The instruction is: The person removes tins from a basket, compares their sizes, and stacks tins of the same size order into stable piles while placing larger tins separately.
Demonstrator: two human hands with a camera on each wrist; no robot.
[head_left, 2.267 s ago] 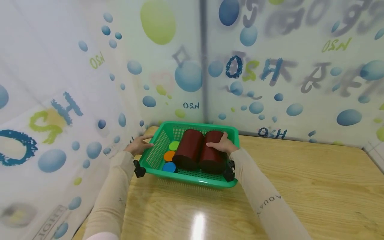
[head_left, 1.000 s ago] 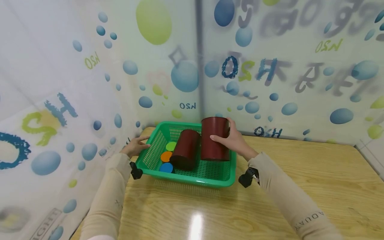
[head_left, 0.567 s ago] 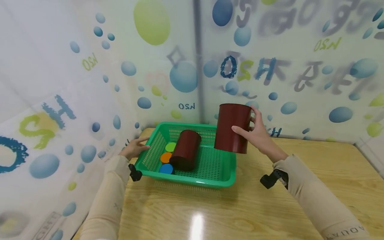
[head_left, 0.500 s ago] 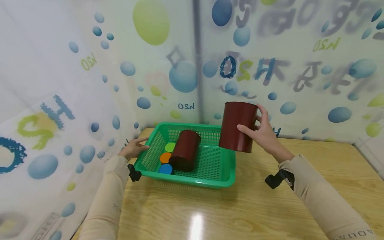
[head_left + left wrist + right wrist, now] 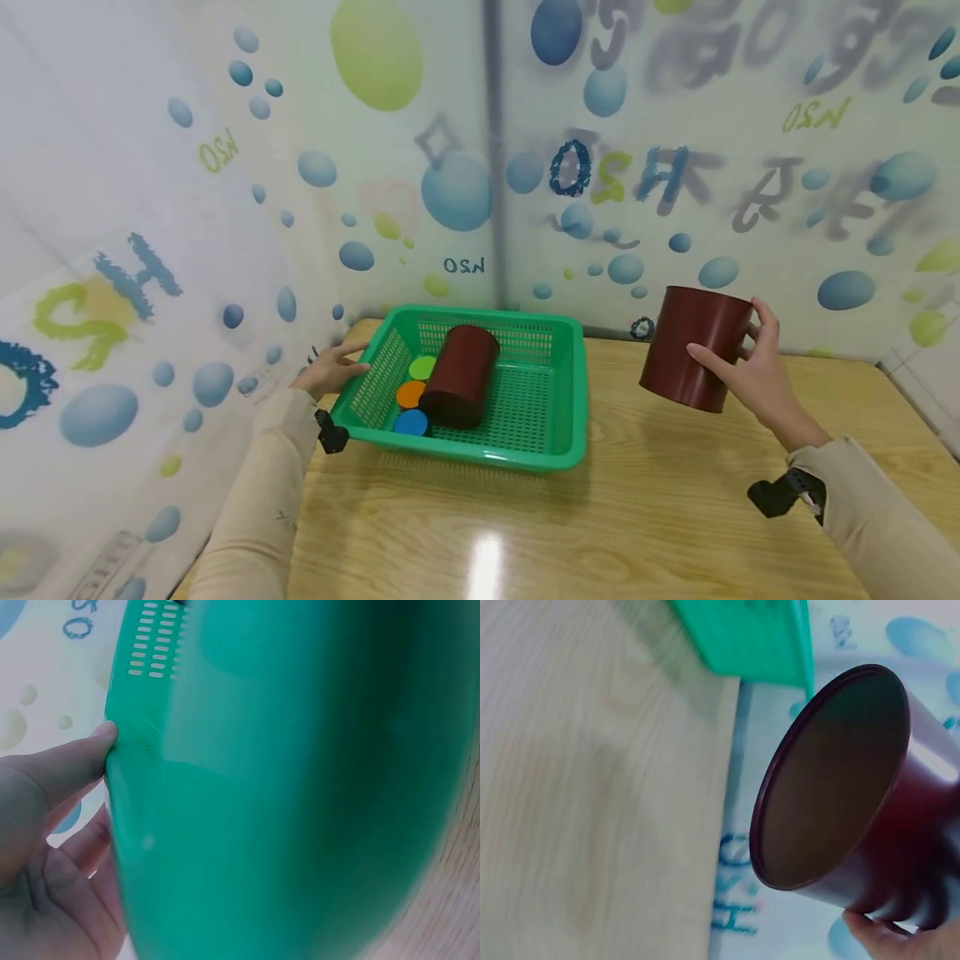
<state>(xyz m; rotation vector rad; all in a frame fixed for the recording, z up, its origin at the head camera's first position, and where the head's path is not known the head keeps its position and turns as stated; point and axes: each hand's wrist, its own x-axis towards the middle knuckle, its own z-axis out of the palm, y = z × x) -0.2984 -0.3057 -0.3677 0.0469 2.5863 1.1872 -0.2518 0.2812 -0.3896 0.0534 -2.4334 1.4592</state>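
My right hand (image 5: 757,379) grips a dark red cylinder (image 5: 693,346) between thumb and fingers, held tilted above the table to the right of the basket. The right wrist view shows this cylinder's (image 5: 930,802) round end facing the camera. At the left side of the green basket (image 5: 582,392), my left hand (image 5: 327,372) touches the rim; the left wrist view has the thumb of the left hand (image 5: 60,825) on the rim and the fingers bent below it. Inside the basket a second dark red cylinder (image 5: 463,371) lies beside green (image 5: 422,367), orange (image 5: 410,395) and blue (image 5: 412,422) discs.
The wooden table (image 5: 630,517) extends on both sides of the basket and in front. A patterned sheet (image 5: 637,167) hangs behind the table, and another (image 5: 150,333) stands along its left side.
My right hand has lifted one red cylinder from the basket's right part and carried it right, lately lowering it somewhat. My left hand has stayed at the basket's left rim.
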